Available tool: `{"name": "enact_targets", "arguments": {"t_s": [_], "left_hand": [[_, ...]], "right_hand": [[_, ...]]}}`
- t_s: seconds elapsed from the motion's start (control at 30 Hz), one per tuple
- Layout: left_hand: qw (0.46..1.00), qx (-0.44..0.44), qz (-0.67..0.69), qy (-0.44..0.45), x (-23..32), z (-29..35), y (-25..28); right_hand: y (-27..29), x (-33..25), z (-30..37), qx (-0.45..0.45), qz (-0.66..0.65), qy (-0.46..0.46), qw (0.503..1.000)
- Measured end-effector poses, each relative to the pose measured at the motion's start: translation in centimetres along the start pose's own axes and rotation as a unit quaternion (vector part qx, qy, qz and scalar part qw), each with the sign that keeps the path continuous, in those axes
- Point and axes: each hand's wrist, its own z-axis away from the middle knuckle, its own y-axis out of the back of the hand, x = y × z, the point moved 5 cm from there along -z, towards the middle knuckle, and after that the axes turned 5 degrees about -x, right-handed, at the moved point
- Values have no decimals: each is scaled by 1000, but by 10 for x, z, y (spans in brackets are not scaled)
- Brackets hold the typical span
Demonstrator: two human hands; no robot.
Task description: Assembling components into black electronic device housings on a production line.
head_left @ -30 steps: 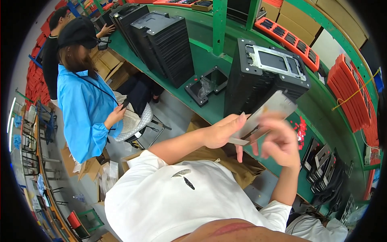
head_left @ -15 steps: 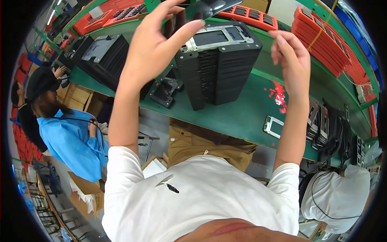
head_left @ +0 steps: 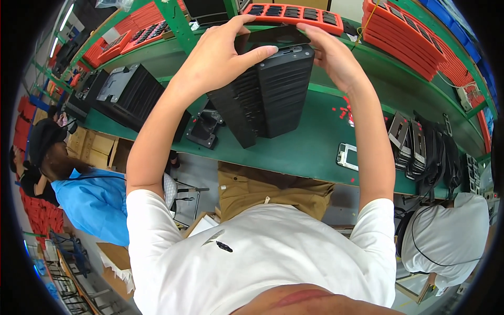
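A tall stack of black ridged fixtures (head_left: 286,94) stands on the green bench. At its top lies a dark glossy flat panel (head_left: 275,35), like a phone screen, over the pale frame in the uppermost fixture. My left hand (head_left: 218,55) grips the panel's left end, thumb along the near edge and fingers behind it. Around the right end curve the fingers of my right hand (head_left: 338,60), touching the panel's far corner. The hands hide part of the panel, so I cannot tell whether it lies flat in the frame.
Beside the stack is a loose black fixture (head_left: 206,128); another fixture stack (head_left: 128,89) stands farther left. Red scraps (head_left: 346,113) and a pale phone frame (head_left: 347,156) lie right, near upright frames (head_left: 409,142). Red trays (head_left: 294,14) fill the shelf. Two people sit at either side.
The panel has come down from a raised tilt onto the stack's top. My right hand has moved left to the panel's end, where before it hung apart and empty.
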Motion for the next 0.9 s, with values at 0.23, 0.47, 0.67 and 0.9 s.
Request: {"name": "enact_targets", "arguments": {"t_s": [0.23, 0.47, 0.67, 0.9], "left_hand": [[999, -7, -18, 49, 3, 10, 8], [997, -15, 15, 77, 0, 14, 9], [999, -19, 21, 41, -16, 22, 24], [991, -105, 34, 80, -44, 49, 36]], "right_hand": [[-11, 3, 3, -42, 38, -55, 997], [-16, 3, 3, -43, 48, -66, 996], [-15, 4, 2, -29, 90, -30, 995], [-19, 5, 3, -43, 61, -11, 997]]}}
